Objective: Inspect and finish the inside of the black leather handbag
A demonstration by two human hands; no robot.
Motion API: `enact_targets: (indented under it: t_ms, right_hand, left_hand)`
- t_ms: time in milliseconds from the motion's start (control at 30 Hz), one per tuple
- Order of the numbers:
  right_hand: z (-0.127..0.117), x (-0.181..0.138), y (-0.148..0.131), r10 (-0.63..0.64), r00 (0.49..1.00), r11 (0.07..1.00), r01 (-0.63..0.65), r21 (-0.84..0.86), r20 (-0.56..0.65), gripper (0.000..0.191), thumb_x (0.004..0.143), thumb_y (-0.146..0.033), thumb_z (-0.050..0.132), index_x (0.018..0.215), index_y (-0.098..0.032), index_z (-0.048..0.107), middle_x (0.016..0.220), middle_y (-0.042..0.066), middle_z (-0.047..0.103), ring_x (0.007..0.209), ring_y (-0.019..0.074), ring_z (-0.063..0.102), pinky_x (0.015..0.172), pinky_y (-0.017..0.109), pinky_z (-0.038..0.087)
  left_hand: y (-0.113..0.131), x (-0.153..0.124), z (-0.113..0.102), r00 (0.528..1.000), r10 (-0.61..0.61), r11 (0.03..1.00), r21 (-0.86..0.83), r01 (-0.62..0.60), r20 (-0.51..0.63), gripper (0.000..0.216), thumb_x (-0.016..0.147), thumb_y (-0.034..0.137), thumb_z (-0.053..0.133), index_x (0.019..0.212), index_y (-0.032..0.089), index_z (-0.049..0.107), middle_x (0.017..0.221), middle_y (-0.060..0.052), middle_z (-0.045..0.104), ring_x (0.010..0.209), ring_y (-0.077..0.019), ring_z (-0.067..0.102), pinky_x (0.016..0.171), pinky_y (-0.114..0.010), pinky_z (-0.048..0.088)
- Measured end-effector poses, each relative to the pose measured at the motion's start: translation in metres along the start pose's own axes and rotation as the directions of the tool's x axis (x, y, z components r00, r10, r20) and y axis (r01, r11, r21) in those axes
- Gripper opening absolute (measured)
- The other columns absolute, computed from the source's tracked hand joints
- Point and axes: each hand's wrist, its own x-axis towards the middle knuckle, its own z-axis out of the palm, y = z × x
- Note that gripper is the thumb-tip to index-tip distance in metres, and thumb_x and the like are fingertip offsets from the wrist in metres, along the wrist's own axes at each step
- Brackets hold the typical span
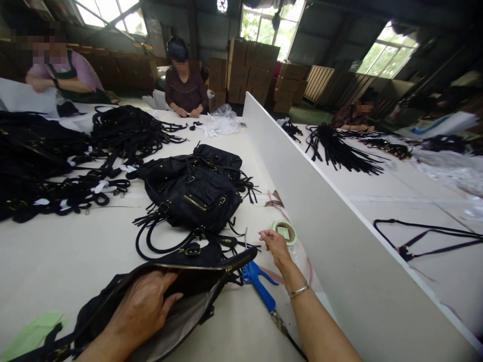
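Left hand (pixel 145 306) flat on open black bag (pixel 177 296), right hand (pixel 274 245) empty, fingers loose, reaching right for tape roll (pixel 285 231); next needs a grip on it.

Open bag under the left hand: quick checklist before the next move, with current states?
1. Left hand on the open bag, palm flat at the mouth: ok.
2. Bag zipper open, lining showing: ok.
3. Right hand holds nothing, fingers loose beside the tape roll: ok.
4. Blue air gun within reach, lying on the table between both hands: ok.
5. Air gun hose connection: cannot tell, it runs out of view.
6. Finished bags lie apart from the open bag: not ok, their straps touch its edge.
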Motion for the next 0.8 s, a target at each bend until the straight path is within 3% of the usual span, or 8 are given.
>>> enact_targets:
  t_ms: [100,267,367,600,733,800]
  right_hand:
    - [0.0,-0.009,-0.017,-0.016,0.999,0.998,0.014,0.061,0.037,0.052,0.061,-0.058,0.071,0.085,-0.012,0.065,0.066,-0.002,0.056,0.049,0.0087,0.048,0.046,0.022,0.041]
    - [-0.002,-0.033,-0.049,-0.038,0.993,0.993,0.026,0.117,0.109,0.049,0.067,-0.056,0.072,0.09,-0.013,0.065,0.068,-0.005,0.049,0.041,0.0024,0.028,0.036,0.017,0.018]
    - [-0.006,-0.048,-0.071,-0.058,0.984,0.99,0.035,0.134,0.169,0.047,0.069,-0.052,0.074,0.094,-0.013,0.068,0.072,-0.003,0.051,0.045,0.0021,0.028,0.039,0.017,0.016]
    - [-0.011,-0.07,-0.107,-0.174,0.951,0.981,0.144,0.131,0.257,0.038,0.073,-0.041,0.073,0.103,-0.018,0.072,0.08,0.001,0.059,0.054,0.0065,0.044,0.044,0.019,0.034]
    - [-0.011,-0.068,-0.115,-0.264,0.943,0.956,0.227,0.186,0.202,0.035,0.074,-0.038,0.076,0.102,-0.019,0.071,0.08,0.001,0.065,0.063,0.0128,0.061,0.06,0.027,0.053]
    - [-0.011,-0.066,-0.118,-0.295,0.947,0.942,0.266,0.203,0.13,0.034,0.073,-0.038,0.078,0.101,-0.019,0.071,0.081,0.002,0.069,0.071,0.0168,0.067,0.073,0.032,0.056]
  left_hand:
    - [0.001,0.0,-0.001,1.0,0.005,1.0,0.009,-0.005,-0.001,0.041,0.082,0.031,0.066,0.121,0.024,0.056,0.095,-0.007,0.07,0.087,-0.0248,0.069,0.077,-0.037,0.059]
    - [0.001,-0.001,-0.001,1.0,0.014,1.0,0.018,-0.014,-0.006,0.041,0.084,0.032,0.065,0.122,0.023,0.055,0.092,-0.007,0.069,0.085,-0.0258,0.069,0.075,-0.04,0.06]
    - [0.001,-0.001,-0.001,1.0,0.0,1.0,0.008,0.0,0.01,0.041,0.084,0.032,0.064,0.123,0.023,0.055,0.091,-0.007,0.069,0.085,-0.0253,0.069,0.075,-0.039,0.06]
    - [0.0,0.001,0.002,1.0,0.012,1.0,-0.002,-0.012,-0.007,0.035,0.085,0.032,0.063,0.119,0.023,0.057,0.091,-0.006,0.069,0.084,-0.0244,0.069,0.073,-0.037,0.059]
    - [0.0,0.001,0.002,0.999,0.019,1.0,-0.017,-0.019,-0.029,0.035,0.085,0.031,0.063,0.119,0.023,0.057,0.088,-0.005,0.068,0.081,-0.0228,0.068,0.073,-0.035,0.058]
    - [0.0,0.001,0.001,0.999,0.022,0.999,-0.024,-0.023,-0.027,0.036,0.085,0.031,0.063,0.12,0.023,0.058,0.087,-0.005,0.068,0.08,-0.0225,0.068,0.072,-0.035,0.057]
